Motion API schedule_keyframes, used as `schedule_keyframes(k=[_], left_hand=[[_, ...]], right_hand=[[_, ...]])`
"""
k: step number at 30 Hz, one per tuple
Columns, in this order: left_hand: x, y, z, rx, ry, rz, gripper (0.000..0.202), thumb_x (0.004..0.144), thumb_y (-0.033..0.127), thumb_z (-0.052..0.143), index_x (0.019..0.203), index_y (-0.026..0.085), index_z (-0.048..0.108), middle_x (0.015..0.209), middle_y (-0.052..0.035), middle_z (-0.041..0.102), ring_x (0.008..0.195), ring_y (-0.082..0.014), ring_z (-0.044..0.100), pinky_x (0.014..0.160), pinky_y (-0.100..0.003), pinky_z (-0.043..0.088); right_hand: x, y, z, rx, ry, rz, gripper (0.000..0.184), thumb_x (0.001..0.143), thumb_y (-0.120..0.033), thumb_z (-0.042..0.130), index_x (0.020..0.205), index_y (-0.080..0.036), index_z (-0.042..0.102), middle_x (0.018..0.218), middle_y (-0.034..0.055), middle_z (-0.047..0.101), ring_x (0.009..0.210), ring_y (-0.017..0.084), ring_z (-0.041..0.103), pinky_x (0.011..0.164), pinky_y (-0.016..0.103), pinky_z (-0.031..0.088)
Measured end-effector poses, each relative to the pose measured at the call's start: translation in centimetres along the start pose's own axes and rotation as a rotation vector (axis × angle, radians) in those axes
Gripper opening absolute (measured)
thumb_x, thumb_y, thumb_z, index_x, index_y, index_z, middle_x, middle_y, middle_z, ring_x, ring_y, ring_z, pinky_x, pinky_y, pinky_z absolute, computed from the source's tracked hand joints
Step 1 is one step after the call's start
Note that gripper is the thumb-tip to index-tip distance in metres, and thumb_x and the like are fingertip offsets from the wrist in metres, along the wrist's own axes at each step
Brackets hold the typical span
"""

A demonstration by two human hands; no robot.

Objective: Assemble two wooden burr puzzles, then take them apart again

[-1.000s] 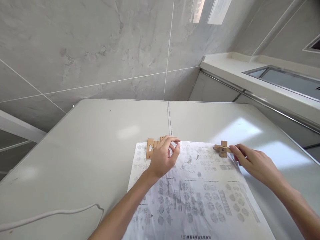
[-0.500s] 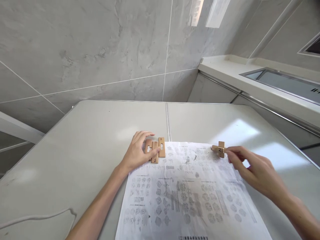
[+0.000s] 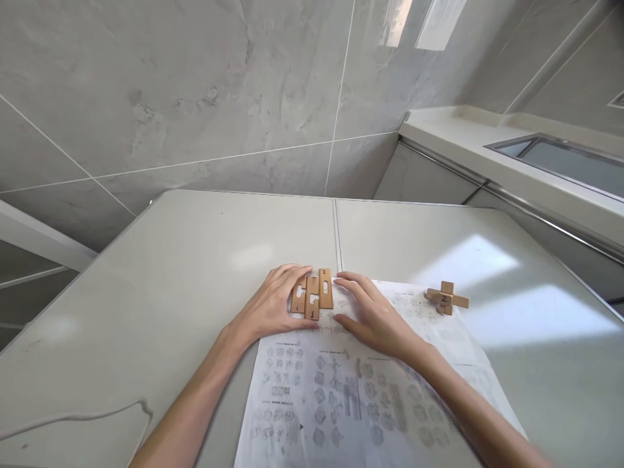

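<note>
Three flat wooden puzzle pieces lie side by side at the paper's top edge: a left slotted piece (image 3: 297,305), a middle notched piece (image 3: 312,305) marked near its lower end, and a right piece (image 3: 325,296) marked 2 with an oval slot. My left hand (image 3: 273,302) curves round them from the left, fingertips at the middle piece's top end and thumb at its lower end. Just right of the pieces, my right hand (image 3: 373,312) is open, its thumb and fingers apart with nothing between them. A cross-shaped wooden puzzle assembly (image 3: 445,298), marked 2, sits at the right.
A printed paper sheet (image 3: 287,429) with small diagrams lies under the pieces and hands. The pale table (image 3: 195,260) has a seam down its middle. A white cable (image 3: 73,416) lies at the lower left. A grey wall and a white ledge (image 3: 448,130) stand beyond.
My right hand has let go of the cross-shaped assembly and moved left to the flat pieces. My left thumb has slid off the middle piece's face to its lower end. The view has shifted slightly.
</note>
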State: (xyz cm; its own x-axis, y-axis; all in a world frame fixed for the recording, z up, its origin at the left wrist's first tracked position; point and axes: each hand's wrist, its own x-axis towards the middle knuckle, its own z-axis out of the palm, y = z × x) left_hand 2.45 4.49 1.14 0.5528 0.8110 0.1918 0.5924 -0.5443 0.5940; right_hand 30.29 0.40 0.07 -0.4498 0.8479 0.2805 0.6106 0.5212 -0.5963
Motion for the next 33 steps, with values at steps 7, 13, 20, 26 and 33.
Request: schedule_keyframes(k=[7,13,20,26,33], left_hand=[[-0.1,0.5,0.2,-0.017,-0.005,0.002,0.101,0.072,0.058,0.094,0.158,0.033,0.047,0.154,-0.0126,0.055,0.147,-0.0383,0.048,0.119,-0.058,0.048],[-0.1,0.6,0.3,-0.021,-0.002,0.007,0.096,0.074,0.057,0.093,0.156,0.032,0.048,0.151,-0.0125,0.056,0.144,-0.0366,0.05,0.117,-0.055,0.05],[0.2,1.2,0.3,-0.024,0.076,0.061,0.092,0.081,0.059,0.088,0.156,0.03,0.045,0.145,-0.0126,0.063,0.137,-0.0363,0.057,0.113,-0.056,0.052],[0.2,1.8,1.3,-0.01,0.204,0.135,0.09,0.083,0.055,0.087,0.156,0.029,0.042,0.145,-0.0143,0.065,0.137,-0.0368,0.06,0.114,-0.058,0.051],[0.1,2.5,2.2,-0.112,0.222,0.124,0.088,0.081,0.052,0.09,0.152,0.03,0.044,0.142,-0.0125,0.066,0.133,-0.0343,0.063,0.111,-0.052,0.054]], right_hand=[[2.1,1.3,1.2,0.048,-0.025,0.007,0.073,0.101,-0.04,0.07,0.164,-0.037,0.034,0.17,0.01,0.042,0.159,0.038,0.034,0.125,0.065,0.036],[2.4,1.8,1.4,0.09,-0.009,-0.009,0.071,0.094,-0.04,0.077,0.156,-0.034,0.044,0.156,0.011,0.056,0.153,0.038,0.042,0.123,0.063,0.04],[2.1,1.5,0.6,0.441,0.114,0.133,0.06,0.086,-0.046,0.087,0.136,-0.03,0.059,0.147,0.0132,0.061,0.141,0.037,0.056,0.122,0.059,0.044],[1.8,0.5,0.5,1.066,0.0,0.146,0.061,0.08,-0.063,0.088,0.127,-0.031,0.067,0.146,0.0111,0.061,0.144,0.038,0.055,0.123,0.057,0.043],[1.4,0.1,0.7,1.216,-0.146,0.155,0.067,0.076,-0.059,0.092,0.132,-0.032,0.066,0.149,0.0129,0.058,0.137,0.041,0.06,0.108,0.057,0.054]])
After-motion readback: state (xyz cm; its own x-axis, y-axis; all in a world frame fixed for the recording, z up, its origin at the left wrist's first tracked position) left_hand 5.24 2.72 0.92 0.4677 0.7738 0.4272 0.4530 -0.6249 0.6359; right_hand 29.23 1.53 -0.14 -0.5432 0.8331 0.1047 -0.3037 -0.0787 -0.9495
